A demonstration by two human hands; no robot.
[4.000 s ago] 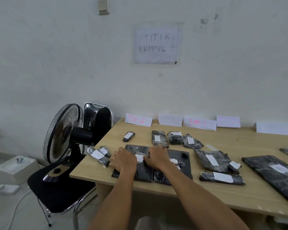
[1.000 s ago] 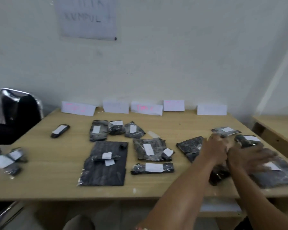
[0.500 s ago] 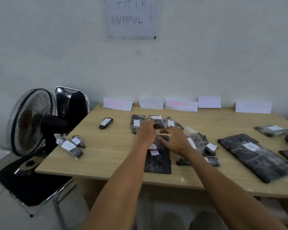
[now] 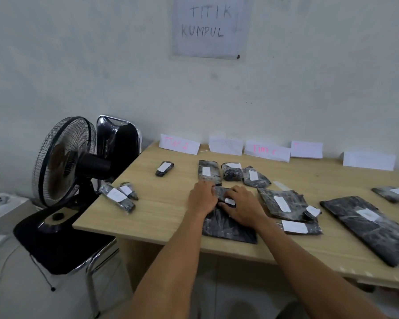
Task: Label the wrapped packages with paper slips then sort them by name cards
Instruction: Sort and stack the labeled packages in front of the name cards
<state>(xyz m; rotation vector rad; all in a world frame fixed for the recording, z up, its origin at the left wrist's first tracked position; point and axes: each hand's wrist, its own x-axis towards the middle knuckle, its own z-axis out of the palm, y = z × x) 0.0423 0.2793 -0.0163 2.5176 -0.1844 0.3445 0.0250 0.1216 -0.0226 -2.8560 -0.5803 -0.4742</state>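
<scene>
Wall: whitewashed, bearing a "TITIK KUMPUL" paper sign.
Table: light wood, against the wall.
Chair: black, chrome-framed, carrying a fan.

Plain office-type room: bare white wall with handwritten sign "TITIK KUMPUL", wooden desk against it, name cards along desk's far edge, fan on chrome-framed chair at desk's left edge.

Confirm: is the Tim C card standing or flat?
Standing: the Tim C card rests upright at the back of the table, written face showing.

fan on chair | wall sign "TITIK KUMPUL" | wooden table
</scene>
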